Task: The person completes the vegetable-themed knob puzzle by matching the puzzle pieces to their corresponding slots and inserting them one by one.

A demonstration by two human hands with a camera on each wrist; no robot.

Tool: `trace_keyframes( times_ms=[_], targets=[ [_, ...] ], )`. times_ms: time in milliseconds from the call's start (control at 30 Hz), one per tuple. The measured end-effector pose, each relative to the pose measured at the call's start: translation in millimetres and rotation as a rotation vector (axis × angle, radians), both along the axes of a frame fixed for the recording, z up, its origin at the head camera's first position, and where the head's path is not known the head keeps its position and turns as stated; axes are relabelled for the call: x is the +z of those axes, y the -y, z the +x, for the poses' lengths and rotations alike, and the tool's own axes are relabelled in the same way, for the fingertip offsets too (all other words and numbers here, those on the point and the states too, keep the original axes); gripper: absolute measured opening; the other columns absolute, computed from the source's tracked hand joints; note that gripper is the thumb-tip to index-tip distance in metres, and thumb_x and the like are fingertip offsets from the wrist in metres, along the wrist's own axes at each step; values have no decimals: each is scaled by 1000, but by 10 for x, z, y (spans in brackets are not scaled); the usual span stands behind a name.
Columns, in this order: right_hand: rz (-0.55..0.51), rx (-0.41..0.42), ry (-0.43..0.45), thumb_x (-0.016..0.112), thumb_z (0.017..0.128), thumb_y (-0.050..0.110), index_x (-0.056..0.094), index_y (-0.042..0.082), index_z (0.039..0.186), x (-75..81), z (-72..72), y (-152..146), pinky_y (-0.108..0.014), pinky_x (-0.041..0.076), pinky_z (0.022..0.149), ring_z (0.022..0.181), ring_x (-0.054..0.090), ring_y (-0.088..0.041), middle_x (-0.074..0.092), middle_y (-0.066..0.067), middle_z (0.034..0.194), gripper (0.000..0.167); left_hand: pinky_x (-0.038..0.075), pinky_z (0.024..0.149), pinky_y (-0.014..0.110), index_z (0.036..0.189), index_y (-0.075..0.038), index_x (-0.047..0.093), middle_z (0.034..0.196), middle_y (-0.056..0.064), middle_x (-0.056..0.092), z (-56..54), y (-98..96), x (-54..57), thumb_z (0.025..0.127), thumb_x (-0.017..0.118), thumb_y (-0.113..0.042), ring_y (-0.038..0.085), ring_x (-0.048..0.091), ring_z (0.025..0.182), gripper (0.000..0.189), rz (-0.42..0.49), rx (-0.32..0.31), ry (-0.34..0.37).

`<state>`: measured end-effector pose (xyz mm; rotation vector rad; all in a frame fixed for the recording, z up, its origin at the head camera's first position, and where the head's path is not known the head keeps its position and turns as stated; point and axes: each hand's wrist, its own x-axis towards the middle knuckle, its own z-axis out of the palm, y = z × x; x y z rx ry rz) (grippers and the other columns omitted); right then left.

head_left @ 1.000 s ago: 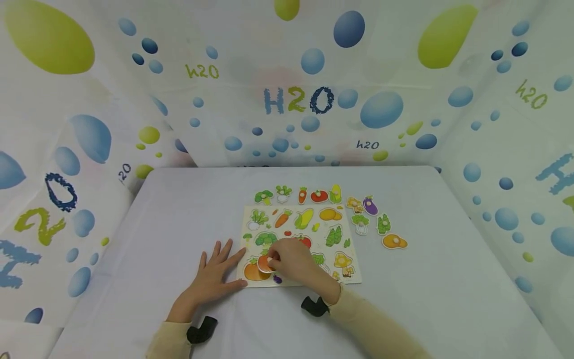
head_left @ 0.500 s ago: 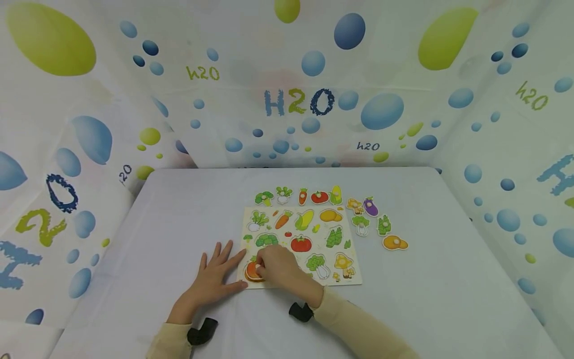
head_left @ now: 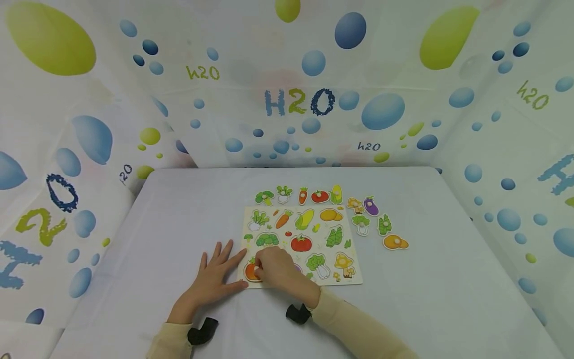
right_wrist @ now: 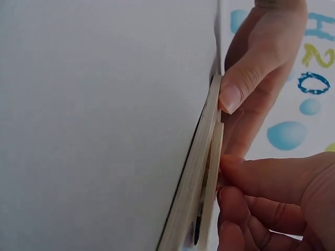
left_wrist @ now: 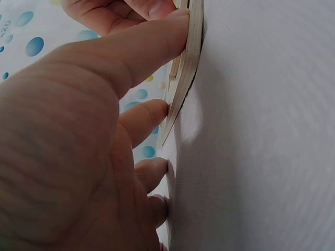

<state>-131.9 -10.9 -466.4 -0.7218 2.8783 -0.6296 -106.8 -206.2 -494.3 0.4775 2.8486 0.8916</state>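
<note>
A wooden vegetable puzzle board lies on the table with printed pictures and recesses. At its lower left corner my right hand pinches an orange pumpkin puzzle piece over the pumpkin picture. Curled fingers hide the piece's knob. Seen from the right wrist, the piece sits slightly tilted, with a thin gap between it and the board's edge. My left hand rests with spread fingers beside the board. In the left wrist view, its thumb touches the board's edge.
Loose pieces lie behind the board: broccoli, turnip, carrot, tomato and corn. To the right are mushroom, eggplant, bok choy, asparagus and potato.
My right hand has moved left and toward the near edge with the pumpkin piece, bringing it over the pumpkin picture. It shifts only slightly in the last half second. My left hand stays put.
</note>
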Motion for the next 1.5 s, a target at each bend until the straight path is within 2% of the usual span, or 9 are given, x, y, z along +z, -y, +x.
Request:
trace_keyframes(
  times_ms=[133,600,1133,1300,1500],
  targets=[
    [-5,2,-12,75,82,14,70,13,75,-13,9,12,-16,39,52,59,48,-5,61,7,66,8,-2,111,74,145,-17,48,160,22,22,-6,2,1,79,74,-50,52,8,147,79,-1,0,0],
    [-85,-18,32,75,82,13,70,12,77,-49,15,-1,-15,37,51,57,45,-4,58,8,65,7,-1,111,74,145,-17,49,160,22,22,-16,-9,27,79,74,-50,52,8,147,79,-17,-1,6],
    [-120,-16,76,74,84,12,71,9,81,-49,13,30,-14,39,54,59,47,-4,60,6,68,5,-3,111,74,146,-18,47,161,21,21,-26,24,-10,79,74,-51,51,6,148,79,-31,8,14],
    [-133,-24,90,73,85,13,72,8,87,-36,36,-9,-14,39,56,61,47,-4,59,7,68,6,-3,110,74,146,-18,47,161,21,21,-22,21,-41,79,73,-51,52,6,147,79,-20,4,10],
    [-188,-35,124,71,88,16,73,6,97,74,61,-217,-15,40,56,62,47,-4,58,7,70,14,-2,111,74,146,-19,47,161,21,21,-25,16,-61,79,73,-52,51,7,147,79,-37,3,3]
  ],
)
